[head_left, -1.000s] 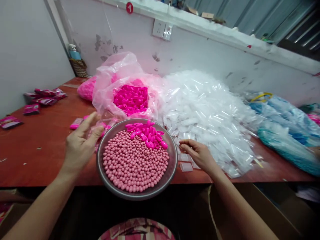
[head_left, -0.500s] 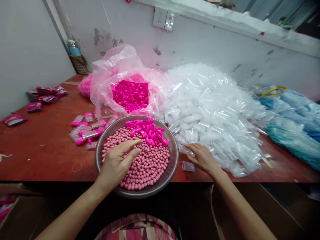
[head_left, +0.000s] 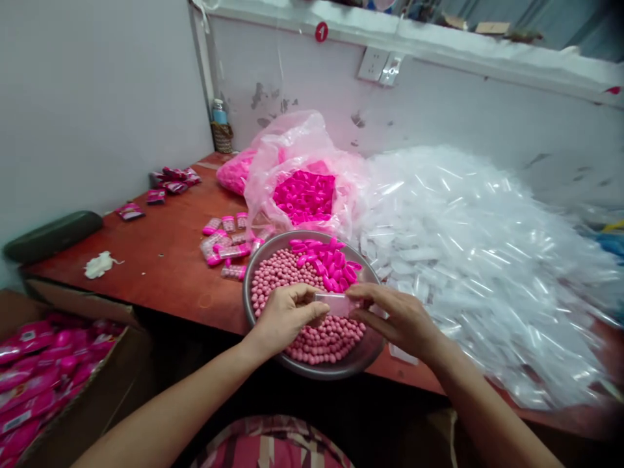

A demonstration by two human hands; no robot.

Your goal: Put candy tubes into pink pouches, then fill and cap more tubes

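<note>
A clear plastic tube [head_left: 332, 303] is held level over the metal bowl [head_left: 249, 311]. My left hand [head_left: 288, 318] pinches its left end, and the fingers of my right hand [head_left: 397, 317] close around its right end. Below them the bowl holds many round pink beads [head_left: 319, 346]. A cluster of bright pink caps [head_left: 336, 265] rests on the beads toward the back right of the bowl. Whether anything is inside the tube I cannot make out.
Behind the bowl sits a pink plastic bag [head_left: 302, 140] full of pink caps. Clear tubes [head_left: 468, 260] are heaped at right. Filled tubes with pink caps [head_left: 229, 250] lie left of the bowl. A cardboard box [head_left: 110, 377] of pink packets stands at lower left.
My right hand has come from the tube heap to over the bowl with a clear tube. My left hand now grips its other end. The view has swung left.
</note>
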